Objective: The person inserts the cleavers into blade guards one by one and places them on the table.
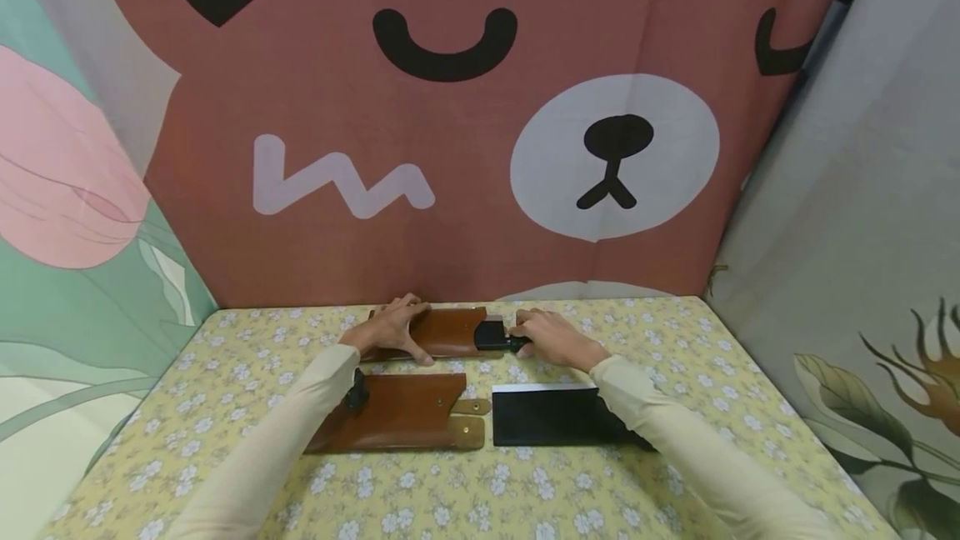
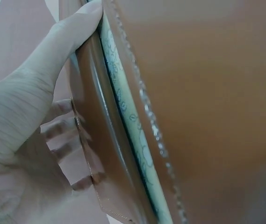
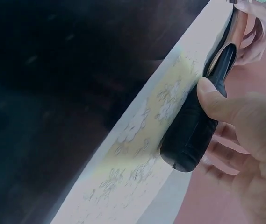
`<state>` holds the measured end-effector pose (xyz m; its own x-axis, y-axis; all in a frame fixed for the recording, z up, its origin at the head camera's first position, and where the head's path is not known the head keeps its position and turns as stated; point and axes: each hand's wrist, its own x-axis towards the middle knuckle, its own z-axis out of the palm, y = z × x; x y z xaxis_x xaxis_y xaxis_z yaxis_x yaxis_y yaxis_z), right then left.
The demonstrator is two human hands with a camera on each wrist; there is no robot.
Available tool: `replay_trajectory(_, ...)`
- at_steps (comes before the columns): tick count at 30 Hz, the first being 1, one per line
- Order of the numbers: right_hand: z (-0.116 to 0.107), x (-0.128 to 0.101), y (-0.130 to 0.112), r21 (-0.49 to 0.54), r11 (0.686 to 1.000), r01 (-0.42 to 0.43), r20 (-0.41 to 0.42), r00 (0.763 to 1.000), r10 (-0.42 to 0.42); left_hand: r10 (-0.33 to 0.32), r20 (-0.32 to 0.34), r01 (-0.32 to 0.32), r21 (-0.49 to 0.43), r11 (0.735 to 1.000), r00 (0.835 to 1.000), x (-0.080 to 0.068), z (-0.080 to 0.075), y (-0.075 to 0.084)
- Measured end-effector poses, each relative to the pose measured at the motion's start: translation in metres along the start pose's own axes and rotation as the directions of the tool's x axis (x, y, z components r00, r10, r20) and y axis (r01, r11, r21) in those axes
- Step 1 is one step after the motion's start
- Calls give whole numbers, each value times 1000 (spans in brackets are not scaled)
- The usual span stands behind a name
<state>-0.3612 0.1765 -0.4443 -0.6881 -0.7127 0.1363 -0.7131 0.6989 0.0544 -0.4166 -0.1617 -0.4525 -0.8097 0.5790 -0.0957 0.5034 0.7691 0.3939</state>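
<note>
Holding the far brown leather sheath (image 1: 442, 332) at the back of the desk (image 1: 675, 340), the left hand (image 1: 392, 328) has its grip curled round it; just right, the right hand (image 1: 551, 338) grips the black knife handle (image 1: 495, 335) entering it; nearer lie 1 more sheath (image 1: 405, 412) and a black cleaver (image 1: 547, 415)

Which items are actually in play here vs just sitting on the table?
In play:
- far brown sheath, held by the left hand
- black knife handle at its mouth, gripped by the right hand

Lying about:
- near brown sheath
- black cleaver
- floral tablecloth
- bear-print backdrop
</note>
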Motion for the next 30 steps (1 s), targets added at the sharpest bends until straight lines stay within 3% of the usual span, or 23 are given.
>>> replay_trajectory(6, -5, 6, -3, -15, 1000, -17, -12, 1000, 17, 13, -1, -13, 4, 1000, 1000, 7, -5, 2)
replay_trajectory(12, -4, 8, -3, -19, 1000, 5, 7, 1000, -5, -19, 15, 18, 16, 1000, 1000, 7, -4, 1)
replay_trajectory(26, -10, 14, -1, 86, 996, -5, 58, 998, 0, -14, 30, 14, -19, 1000, 999, 6, -5, 3)
replay_trajectory(30, -12, 10, 0, 165, 986, -20, 81, 997, 7, -29, 51, 30, -8, 1000, 998, 8, -4, 4)
